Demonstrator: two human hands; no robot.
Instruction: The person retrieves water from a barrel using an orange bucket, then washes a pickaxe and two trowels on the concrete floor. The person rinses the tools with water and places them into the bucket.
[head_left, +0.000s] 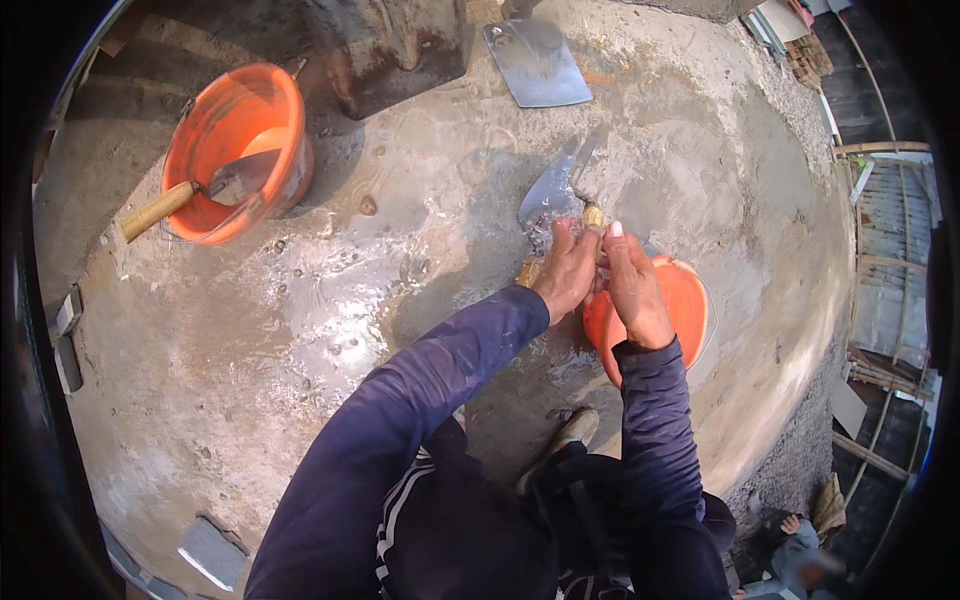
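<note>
A steel trowel with a wooden handle is held over the wet concrete floor, its blade pointing away from me. My left hand is closed around the handle. My right hand meets it from the other side, thumb against the handle; its other fingers are mostly hidden. Below and behind my right hand is a small orange bucket, partly covered by that hand. A yellowish object shows beside my left hand, too covered to identify. Water glints around the blade.
At the left, a larger orange bucket holds another trowel, its wooden handle over the rim. Beyond lie a flat metal blade and a rusty metal piece. A grey block rests lower left. Another person is at lower right.
</note>
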